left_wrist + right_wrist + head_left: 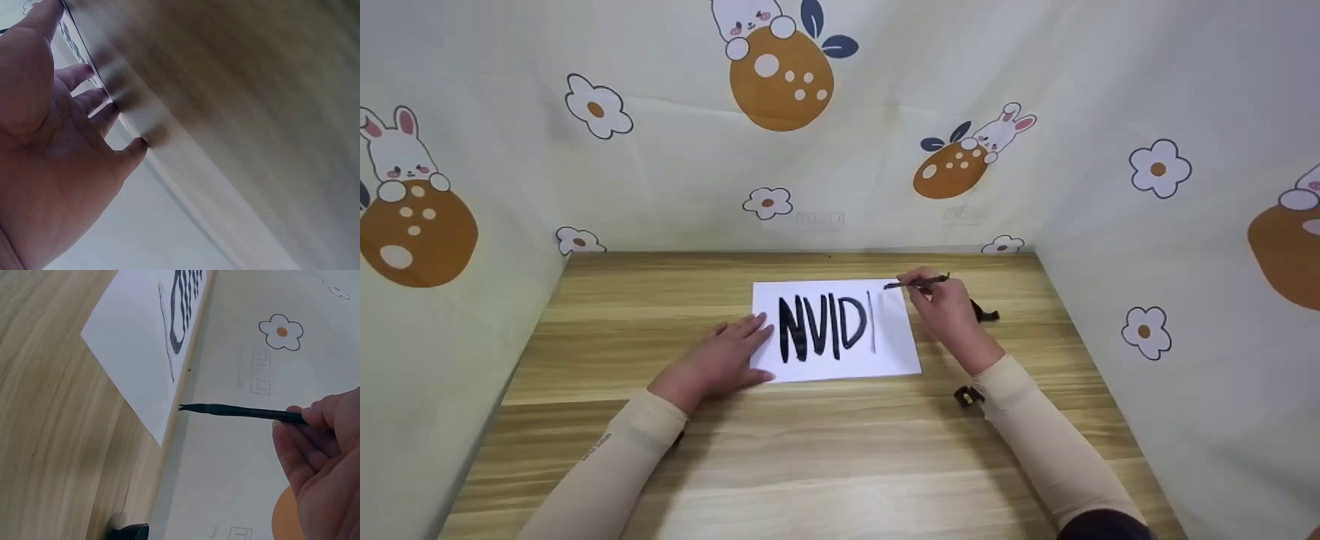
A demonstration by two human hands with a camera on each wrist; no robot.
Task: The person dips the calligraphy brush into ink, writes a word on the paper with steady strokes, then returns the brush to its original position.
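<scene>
A white sheet of paper (896, 337) lies on the wooden table, bearing thick black letters (817, 328) that read NVID. Right of the D stands one thin, paler vertical stroke (873, 322). My left hand (724, 356) rests on the paper's left edge with its fingers spread; in the left wrist view the same hand (62, 140) touches down with its fingertips. Between thumb and fingers, my right hand (945, 307) pinches a thin black paintbrush (242, 410). The brush tip is over the paper's upper right corner, seemingly just off the surface.
The wooden table (825, 450) meets a patterned cloth (870, 165) at the back and sides. Beside the right wrist is a small black object (986, 312), and another black piece (968, 397) sits by the right sleeve; their kinds are unclear.
</scene>
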